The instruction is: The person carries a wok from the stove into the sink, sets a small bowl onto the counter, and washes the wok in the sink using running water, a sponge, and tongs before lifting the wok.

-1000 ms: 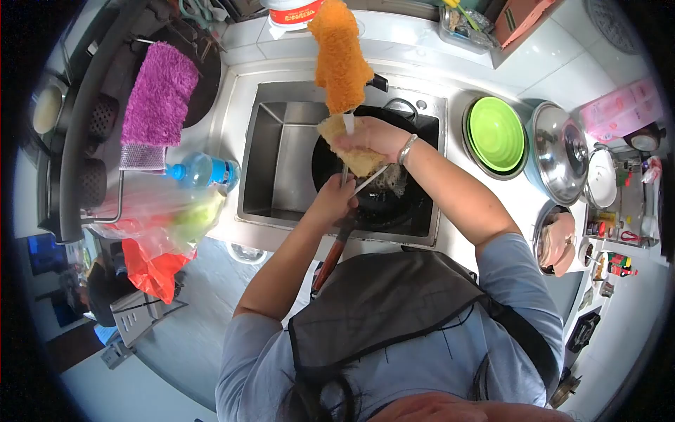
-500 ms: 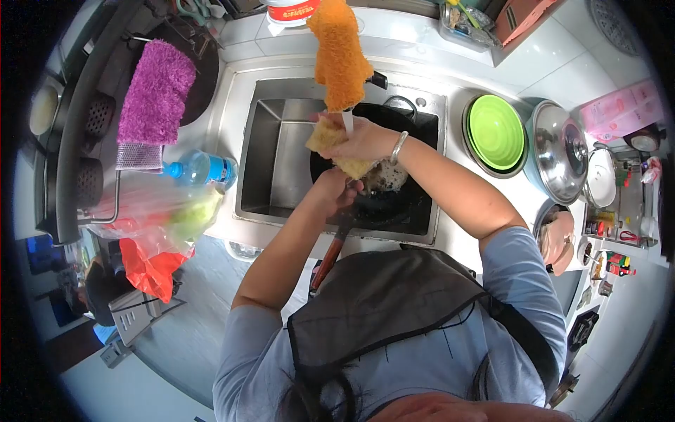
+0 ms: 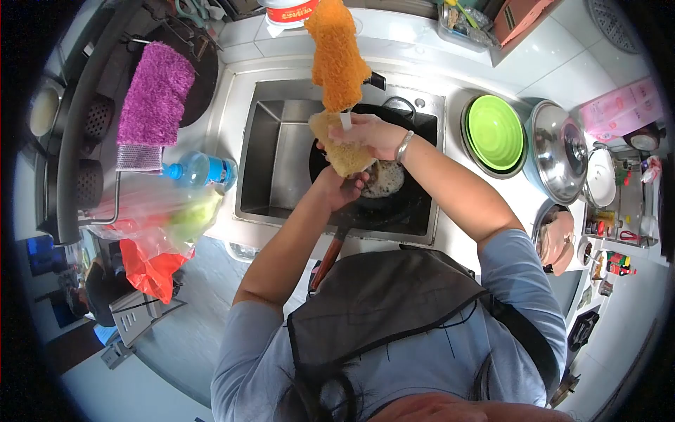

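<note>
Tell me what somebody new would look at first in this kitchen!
Probably the fluffy orange cloth hanging above the sink, because it's so bright and near the middle. Then maybe the fuzzy purple cloth hanging on the left and the lime-green bowl right of the sink. Below the orange cloth, the right hand holds a yellowish sponge over a black wok.

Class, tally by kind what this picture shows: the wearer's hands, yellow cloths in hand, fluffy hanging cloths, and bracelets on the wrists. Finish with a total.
Bare hands: 2 (left hand, right hand)
Cloths in hand: 1 (yellow cloth)
Fluffy hanging cloths: 2 (purple cloth, orange cloth)
Bracelets: 1 (silver bracelet)
Total: 6
</note>
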A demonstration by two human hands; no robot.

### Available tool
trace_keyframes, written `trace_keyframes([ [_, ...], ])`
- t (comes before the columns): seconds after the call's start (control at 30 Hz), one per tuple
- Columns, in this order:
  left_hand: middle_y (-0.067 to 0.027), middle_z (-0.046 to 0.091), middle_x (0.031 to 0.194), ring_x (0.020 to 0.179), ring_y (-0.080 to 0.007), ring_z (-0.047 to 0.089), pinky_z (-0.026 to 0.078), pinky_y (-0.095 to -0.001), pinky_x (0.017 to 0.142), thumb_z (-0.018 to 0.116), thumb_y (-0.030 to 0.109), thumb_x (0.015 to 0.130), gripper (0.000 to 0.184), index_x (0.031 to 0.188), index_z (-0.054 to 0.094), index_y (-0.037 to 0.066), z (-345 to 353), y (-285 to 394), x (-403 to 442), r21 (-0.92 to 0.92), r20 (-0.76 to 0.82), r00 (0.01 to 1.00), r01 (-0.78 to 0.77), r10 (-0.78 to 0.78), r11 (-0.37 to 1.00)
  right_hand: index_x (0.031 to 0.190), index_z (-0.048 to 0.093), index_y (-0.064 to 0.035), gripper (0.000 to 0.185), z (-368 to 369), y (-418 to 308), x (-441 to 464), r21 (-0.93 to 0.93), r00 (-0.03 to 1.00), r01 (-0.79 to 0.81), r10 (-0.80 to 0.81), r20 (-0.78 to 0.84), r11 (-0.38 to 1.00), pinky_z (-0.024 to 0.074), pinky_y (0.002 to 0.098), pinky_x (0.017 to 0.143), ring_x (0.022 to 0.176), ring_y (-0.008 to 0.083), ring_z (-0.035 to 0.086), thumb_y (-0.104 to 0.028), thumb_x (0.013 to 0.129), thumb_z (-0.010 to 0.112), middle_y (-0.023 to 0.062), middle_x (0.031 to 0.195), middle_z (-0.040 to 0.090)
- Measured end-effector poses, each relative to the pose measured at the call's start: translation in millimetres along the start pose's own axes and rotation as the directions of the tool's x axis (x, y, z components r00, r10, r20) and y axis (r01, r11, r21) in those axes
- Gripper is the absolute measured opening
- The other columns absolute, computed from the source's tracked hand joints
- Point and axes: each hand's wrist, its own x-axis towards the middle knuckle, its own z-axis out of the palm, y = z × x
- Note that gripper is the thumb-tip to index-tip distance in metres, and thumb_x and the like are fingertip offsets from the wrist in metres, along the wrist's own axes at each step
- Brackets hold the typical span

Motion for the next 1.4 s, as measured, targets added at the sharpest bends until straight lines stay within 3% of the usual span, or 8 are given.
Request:
trace_keyframes([
  [0.2, -0.0066, 0.059, 0.081, 0.061, -0.0125, 0.056, 0.050, -0.0251, 0.051, 0.042, 0.026, 0.101, 0.024, 0.109, 0.054, 0.006, -7.2, -1.9, 7.8, -0.068, 0.023, 0.999, 0.037, -0.035, 0.997, 0.137, 0.041, -0.0012, 0.047, -34.7, 27.1, -0.5, 0.527, 0.985, -0.029, -0.067, 0.162, 0.849, 0.0528, 0.0394, 0.089, 0.108, 0.0268, 0.061, -0.033, 0.102, 0.043, 0.0143, 0.126, 0.058],
  [0.4, -0.0056, 0.059, 0.084, 0.062, -0.0123, 0.057, 0.050, -0.0245, 0.054, 0.040, 0.027, 0.102, 0.025, 0.111, 0.054, 0.008, 4.3, -6.5, 3.1, -0.132, 0.069, 0.998, -0.003, 0.012, 0.991, 0.130, 0.048, -0.0015, 0.043, -29.6, 34.2, -1.2, 0.384, 0.977, 0.190, -0.137, -0.162, 0.903, 0.0525, 0.0409, 0.089, 0.102, 0.0251, 0.064, -0.031, 0.099, 0.053, 0.0132, 0.118, 0.061],
  [0.5, -0.0056, 0.059, 0.086, 0.062, -0.0122, 0.056, 0.049, -0.0242, 0.054, 0.039, 0.028, 0.102, 0.025, 0.111, 0.053, 0.009, 2.8, -6.1, 7.6, -0.094, 0.085, 0.996, 0.026, -0.018, 0.995, 0.135, 0.043, -0.0045, 0.044, -23.8, 15.9, -11.8, 0.580, 0.987, -0.005, -0.090, 0.134, 0.815, 0.0522, 0.0424, 0.090, 0.107, 0.0265, 0.062, -0.028, 0.099, 0.052, 0.0157, 0.123, 0.058],
  [0.67, -0.0050, 0.058, 0.083, 0.061, -0.0112, 0.053, 0.046, -0.0236, 0.052, 0.039, 0.029, 0.102, 0.024, 0.111, 0.051, 0.010, 5.3, -7.7, 6.8, -0.117, 0.082, 0.996, 0.044, -0.035, 0.992, 0.130, 0.050, -0.0055, 0.046, -5.0, 8.8, -1.6, -0.037, 0.984, 0.176, -0.176, -0.014, 0.984, 0.0534, 0.0348, 0.085, 0.099, 0.0217, 0.065, -0.020, 0.089, 0.067, 0.0142, 0.115, 0.063],
  [0.8, -0.0039, 0.054, 0.079, 0.060, -0.0102, 0.049, 0.044, -0.0228, 0.051, 0.039, 0.029, 0.102, 0.023, 0.110, 0.050, 0.010, 10.7, 0.9, 0.2, -0.152, 0.066, 0.996, 0.069, -0.060, 0.986, 0.123, 0.054, -0.0022, 0.051, -1.3, -13.5, 5.3, -0.645, 0.947, 0.169, -0.303, -0.103, 0.746, 0.0527, 0.0315, 0.081, 0.091, 0.0164, 0.065, -0.021, 0.080, 0.076, 0.0101, 0.102, 0.067],
  [1.2, -0.0064, 0.059, 0.089, 0.071, -0.0140, 0.059, 0.053, -0.0274, 0.061, 0.046, 0.033, 0.100, 0.029, 0.107, 0.052, 0.006, -8.1, 3.1, 26.1, -0.288, 0.293, 0.955, 0.036, 0.053, 0.957, 0.126, 0.048, 0.0064, 0.080, 35.3, -17.1, -10.5, -0.787, 0.905, 0.035, -0.354, -0.237, 0.616, 0.0514, 0.0338, 0.084, 0.094, 0.0235, 0.065, -0.045, 0.072, 0.079, 0.0206, 0.103, 0.066],
  [1.3, -0.0058, 0.060, 0.093, 0.077, -0.0170, 0.062, 0.057, -0.0297, 0.068, 0.051, 0.034, 0.098, 0.030, 0.108, 0.052, 0.005, 3.9, 1.8, 23.4, -0.341, 0.224, 0.959, -0.089, 0.173, 0.936, 0.115, 0.057, 0.0097, 0.074, 30.2, -10.8, -8.2, -0.897, 0.914, 0.021, -0.373, -0.162, 0.441, 0.0522, 0.0332, 0.082, 0.087, 0.0216, 0.067, -0.044, 0.070, 0.079, 0.0214, 0.092, 0.067],
  [1.4, -0.0038, 0.060, 0.095, 0.080, -0.0163, 0.060, 0.053, -0.0283, 0.063, 0.048, 0.040, 0.097, 0.033, 0.109, 0.053, 0.010, 2.0, 0.6, 37.2, -0.439, 0.173, 0.970, -0.080, 0.171, 0.895, 0.099, 0.066, 0.0058, 0.056, 33.5, -23.1, -14.7, -0.789, 0.953, 0.070, -0.274, -0.127, 0.610, 0.0525, 0.0316, 0.078, 0.078, 0.0188, 0.066, -0.040, 0.070, 0.079, 0.0165, 0.080, 0.068],
])
